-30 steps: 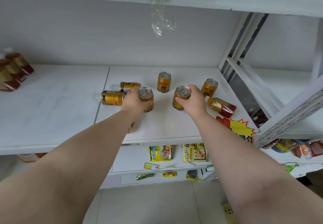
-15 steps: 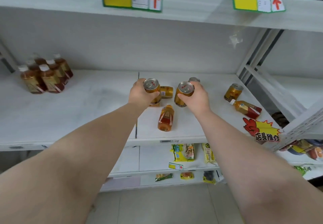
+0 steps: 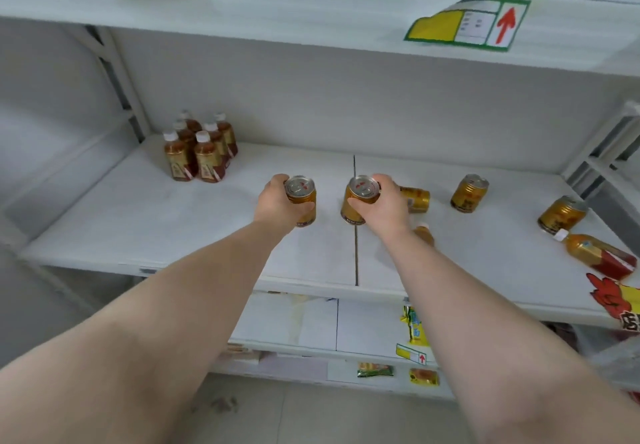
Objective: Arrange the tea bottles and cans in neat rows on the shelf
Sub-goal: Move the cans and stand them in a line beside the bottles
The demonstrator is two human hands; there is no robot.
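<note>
Shelf board point(image 3: 173, 229) | front: toppled bottle point(image 3: 595, 253) far right, another bottle point(image 3: 424, 234) beside right wrist | middle: left hand point(image 3: 277, 203) grasps left can point(image 3: 300, 197), right hand point(image 3: 381, 204) grasps right can point(image 3: 358, 201), both sealed, at the seam | behind: 3 loose cans point(image 3: 470, 193) unrowed | back left: bottle group point(image 3: 199, 152) upright in rows | judged: bottles mostly done, cans pending.
</note>
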